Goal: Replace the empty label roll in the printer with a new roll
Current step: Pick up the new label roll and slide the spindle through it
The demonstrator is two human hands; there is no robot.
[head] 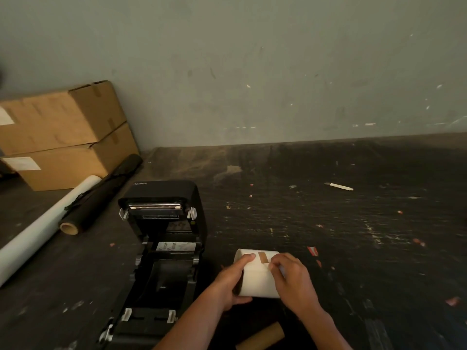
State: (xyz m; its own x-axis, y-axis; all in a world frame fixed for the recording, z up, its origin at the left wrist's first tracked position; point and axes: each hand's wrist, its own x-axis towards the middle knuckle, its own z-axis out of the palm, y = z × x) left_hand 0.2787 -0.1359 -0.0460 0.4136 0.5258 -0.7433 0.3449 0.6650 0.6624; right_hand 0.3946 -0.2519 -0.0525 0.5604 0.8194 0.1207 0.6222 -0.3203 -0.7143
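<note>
- A dark, scuffed table [328,210] fills the lower half of the frame and meets a pale grey-green wall [252,72] that takes up the upper half.
- Two cardboard boxes [63,135] are stacked at the left edge of the frame, against the wall.
- Just in front of the boxes lie a long white roll [45,228] and a black roll [101,195], side by side and slanting from lower left to upper right; the black roll's brown core end faces the camera.
- The black printer [161,243] stands left of centre in the lower half, its lid tipped up and back, its inner bay open and dark.
- The new label roll [257,274], white, lies on its side just right of the printer, in the lower centre of the frame, with a small brown tape tab on top.
- The left hand [232,284] grips the roll's left end, thumb laid over the top and fingers curled beneath.
- The right hand [293,279] rests on the roll's right part, its fingertips pinched at the paper near the tape tab.
- A brown cardboard tube [260,337], bare of labels, lies at the bottom edge between the two forearms.
- A small white knife-like tool [340,186] lies well apart on the table, in the right half.
- Bits of red and white scrap are scattered over the table on the right.
</note>
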